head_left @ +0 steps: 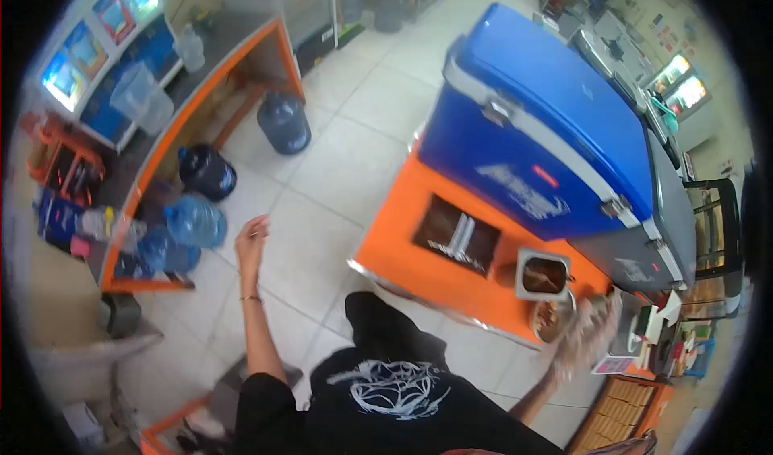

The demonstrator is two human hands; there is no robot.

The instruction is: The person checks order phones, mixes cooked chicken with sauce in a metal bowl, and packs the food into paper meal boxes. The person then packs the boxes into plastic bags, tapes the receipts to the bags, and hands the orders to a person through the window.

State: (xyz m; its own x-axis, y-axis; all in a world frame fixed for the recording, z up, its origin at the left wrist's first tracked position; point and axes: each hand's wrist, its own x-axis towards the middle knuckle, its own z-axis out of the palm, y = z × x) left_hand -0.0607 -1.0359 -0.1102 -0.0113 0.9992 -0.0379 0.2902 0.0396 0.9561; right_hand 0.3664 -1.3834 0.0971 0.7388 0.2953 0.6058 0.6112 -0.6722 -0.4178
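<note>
My left hand point(253, 236) hangs over the tiled floor at the left, its fingers loosely curled, with no object visible in it. My right hand point(586, 334), in a clear plastic glove, is blurred at the right end of the orange table point(386, 233). Beside it stand a metal bowl point(551, 320) with food pieces and a square metal container point(543, 275) with dark brown contents. Whether the gloved fingers hold anything cannot be made out. Farther left on the table lies a dark packet point(457, 234) with pale print.
A large blue cooler point(547, 125) and a grey cooler point(636, 254) stand along the table's far side. Water jugs point(195, 221) are on the floor at the left, by an orange-edged counter point(153, 161). A wooden slatted piece point(616, 415) is at the lower right.
</note>
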